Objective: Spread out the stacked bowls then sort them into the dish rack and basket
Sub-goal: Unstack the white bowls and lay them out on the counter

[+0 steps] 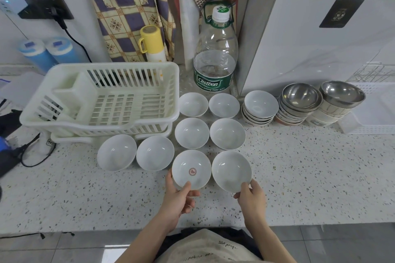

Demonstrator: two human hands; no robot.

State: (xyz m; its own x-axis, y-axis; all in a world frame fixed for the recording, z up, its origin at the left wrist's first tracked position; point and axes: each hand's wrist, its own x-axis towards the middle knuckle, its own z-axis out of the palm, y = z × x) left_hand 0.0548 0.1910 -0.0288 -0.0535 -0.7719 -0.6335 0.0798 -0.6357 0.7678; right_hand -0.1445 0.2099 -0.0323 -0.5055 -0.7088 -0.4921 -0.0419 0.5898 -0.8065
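Spreading is in hand: left hand [178, 197] pinches the marked bowl [191, 169], right hand [251, 197] pinches a plain bowl [231, 170], both in front of the rack [100, 100]. Six more sit spread (stacks [259, 107] wait right of it). Next: release, fetch another stack.

White basket [376, 111] cut off at right edge, stacked bowls [299, 111] hiding its left side

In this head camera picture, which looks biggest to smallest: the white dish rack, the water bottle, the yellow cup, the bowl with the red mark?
1. Dish rack
2. Water bottle
3. Bowl with the red mark, though it is nearest the camera
4. Yellow cup, though it is farther back
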